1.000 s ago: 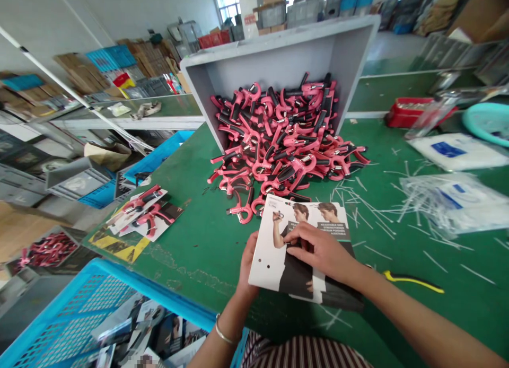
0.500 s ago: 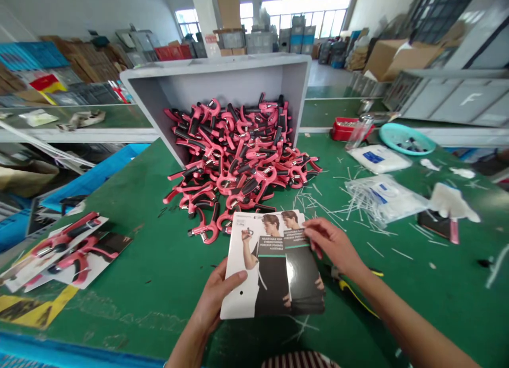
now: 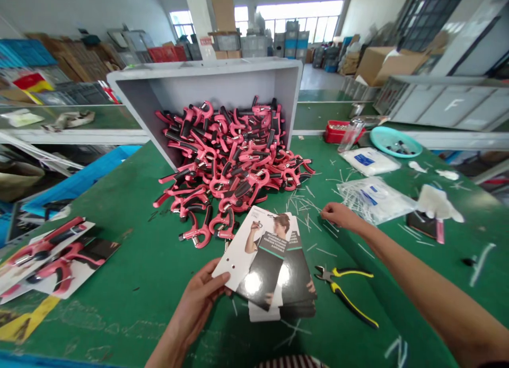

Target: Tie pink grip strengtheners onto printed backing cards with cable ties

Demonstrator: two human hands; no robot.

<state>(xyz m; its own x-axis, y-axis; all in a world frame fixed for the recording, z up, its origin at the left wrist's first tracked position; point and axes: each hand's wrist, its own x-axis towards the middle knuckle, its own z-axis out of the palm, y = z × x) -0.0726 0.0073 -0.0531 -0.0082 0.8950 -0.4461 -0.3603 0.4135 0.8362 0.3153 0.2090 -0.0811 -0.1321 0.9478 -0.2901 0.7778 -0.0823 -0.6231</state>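
Lying along the left edge of my green worktop [image 3: 159,294] are pink-and-black hand grips on cardboard backings [image 3: 67,262], with yellow-and-black tape [image 3: 29,320] at its near left corner. My left hand [image 3: 204,286] grips a printed card [image 3: 254,256] by its lower left corner, thumb on top and fingers under; I hold it aslant over a stack of matching cards [image 3: 296,283], close to the middle of the near edge. Toward the far edge a gray crate [image 3: 207,67] lies on its side, a heap of pink hand grips [image 3: 234,150] spilling out of it. Next come loose white ties [image 3: 302,206], and pliers [image 3: 329,276] resting open just beside the stack, toward the near edge. My right hand [image 3: 340,217] is over the ties, its fingers curled closed; I cannot tell whether they pinch one. Farther right are two plastic bags [image 3: 369,161], a red box [image 3: 332,134] and a turquoise bowl [image 3: 413,148] near the far edge, then a white glove [image 3: 439,203] toward the right edge.
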